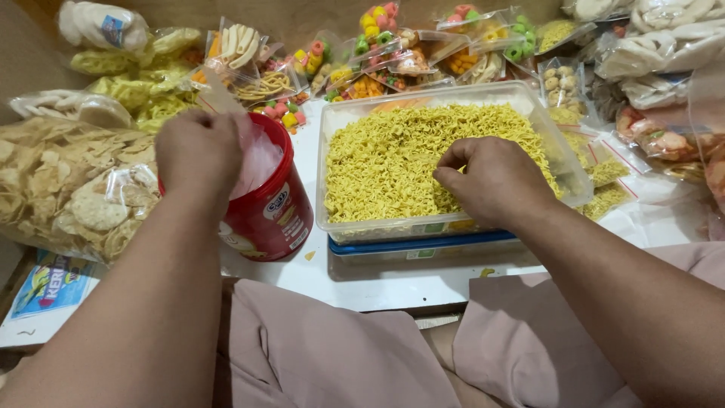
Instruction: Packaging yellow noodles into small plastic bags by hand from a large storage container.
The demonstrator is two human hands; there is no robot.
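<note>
Looking down from the head view, the left hand sits over the mouth of a red tub, fingers curled in on the thin clear plastic bags stuffed inside it, though I can't tell if it's actually pinching one or just resting on top. The right hand is knuckles up in the clear plastic container, fingers bunched tight into the yellow crushed noodles, looks like it's grabbing a pinch. As for progress, I'd guess it's early to midway: the container is pretty much full, so lots left to portion out, while a few small filled packets already lie just right of it on the white tabletop. Both forearms come in low from the bottom corners, wrists bent down a bit. A big bag of pale round crackers sits at the left, and colourful snack packs line the back.
</note>
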